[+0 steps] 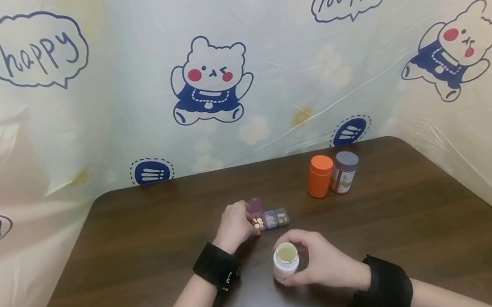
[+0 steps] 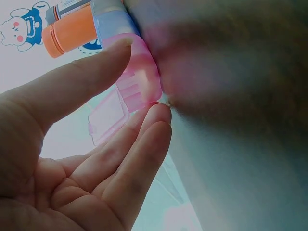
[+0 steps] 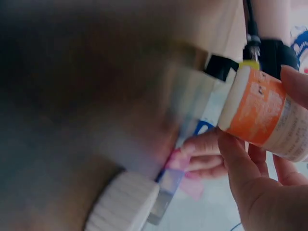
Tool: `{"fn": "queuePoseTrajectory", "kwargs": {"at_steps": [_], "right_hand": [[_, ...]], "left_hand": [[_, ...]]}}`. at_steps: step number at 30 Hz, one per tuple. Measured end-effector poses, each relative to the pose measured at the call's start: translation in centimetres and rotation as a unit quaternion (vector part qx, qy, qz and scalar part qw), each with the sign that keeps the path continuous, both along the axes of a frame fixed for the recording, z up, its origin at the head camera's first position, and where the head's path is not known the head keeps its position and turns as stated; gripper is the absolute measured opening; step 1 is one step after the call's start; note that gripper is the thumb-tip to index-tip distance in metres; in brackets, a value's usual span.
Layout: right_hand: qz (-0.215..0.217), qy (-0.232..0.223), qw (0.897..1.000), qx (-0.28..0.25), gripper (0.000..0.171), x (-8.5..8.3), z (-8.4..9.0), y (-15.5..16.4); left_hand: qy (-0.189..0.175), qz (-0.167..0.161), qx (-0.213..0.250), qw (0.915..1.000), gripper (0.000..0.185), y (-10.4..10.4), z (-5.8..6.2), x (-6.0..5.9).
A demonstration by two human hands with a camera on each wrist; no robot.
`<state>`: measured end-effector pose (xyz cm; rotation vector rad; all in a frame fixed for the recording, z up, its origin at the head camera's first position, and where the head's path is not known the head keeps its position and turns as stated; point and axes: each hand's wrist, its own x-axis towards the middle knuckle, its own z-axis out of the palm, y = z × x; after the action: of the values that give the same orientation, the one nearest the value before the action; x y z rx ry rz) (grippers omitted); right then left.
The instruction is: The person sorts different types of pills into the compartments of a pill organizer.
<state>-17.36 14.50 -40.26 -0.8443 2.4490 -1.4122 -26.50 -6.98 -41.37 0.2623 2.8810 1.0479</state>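
Observation:
A small pill organizer (image 1: 271,226) lies mid-table with pink, blue and grey compartments in a row. Its pink lid (image 1: 255,206) stands raised, and pale pills (image 1: 258,222) lie in that compartment. My left hand (image 1: 235,222) grips the pink end, thumb on one side and fingertips at the opposite corner. Nearer to me, my right hand (image 1: 326,261) holds an uncapped white pill bottle (image 1: 283,270) upright between thumb and fingers. An orange label (image 3: 260,108) wraps the bottle in the right wrist view.
A ribbed white cap (image 3: 124,202) sits on the table near the right hand. Behind the organizer, toward the right, stand an orange bottle (image 1: 319,180) and a grey-capped bottle (image 1: 345,172) side by side. A printed curtain (image 1: 283,82) hangs along the table's far edge.

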Motion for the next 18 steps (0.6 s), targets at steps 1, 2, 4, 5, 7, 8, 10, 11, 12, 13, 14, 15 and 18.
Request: {"fn": "queuePoseTrajectory", "kwargs": {"at_steps": [1,2,4,5,7,8,10,11,12,13,14,15,18], "right_hand": [[0.003,0.002,1.000,0.009,0.051,0.3,-0.1,0.0],[0.006,0.006,1.000,0.016,0.050,0.5,-0.3,-0.1],[0.010,0.018,0.999,0.031,0.050,0.8,-0.7,-0.1],[0.011,0.026,0.999,0.036,0.050,0.9,-1.0,-0.1],[0.011,0.048,0.998,0.048,0.050,0.9,-1.5,-0.1],[0.012,0.058,0.997,0.054,0.050,0.9,-1.7,-0.1],[0.018,0.076,0.995,0.065,0.051,0.7,-2.3,0.1],[0.020,0.076,0.994,0.070,0.051,0.6,-2.3,0.1],[0.020,0.076,0.994,0.076,0.052,0.6,-2.3,0.1],[0.020,0.065,0.994,0.082,0.053,0.6,-2.0,0.0],[0.020,0.059,0.994,0.091,0.055,0.6,-1.9,0.0],[0.018,0.048,0.994,0.099,0.058,0.7,-1.7,0.0],[0.008,0.011,0.993,0.120,0.073,1.1,-0.5,-0.1]], "left_hand": [[-0.001,0.001,0.000,1.0000,0.053,0.0,0.0,0.0],[-0.004,0.001,0.001,1.0000,0.053,0.0,0.0,0.0],[-0.006,0.001,0.001,1.0000,0.053,-0.1,0.0,0.1],[-0.007,0.002,0.000,1.0000,0.054,-0.2,0.1,0.2],[-0.010,0.003,-0.007,0.9999,0.058,-0.4,0.2,0.4],[-0.011,0.004,-0.013,0.9998,0.060,-0.6,0.3,0.6],[-0.014,0.003,-0.024,0.9996,0.061,-1.1,0.5,1.1],[-0.019,0.001,-0.031,0.9993,0.062,-1.4,0.7,1.4],[-0.022,-0.004,-0.037,0.9991,0.063,-1.6,0.9,1.8],[-0.023,-0.011,-0.043,0.9987,0.063,-1.9,1.1,2.2],[-0.027,-0.020,-0.046,0.9984,0.063,-2.1,1.3,2.8],[-0.030,-0.030,-0.049,0.9979,0.064,-2.3,1.5,3.3],[-0.029,-0.070,-0.049,0.9959,0.069,-2.8,2.2,5.3]]}}
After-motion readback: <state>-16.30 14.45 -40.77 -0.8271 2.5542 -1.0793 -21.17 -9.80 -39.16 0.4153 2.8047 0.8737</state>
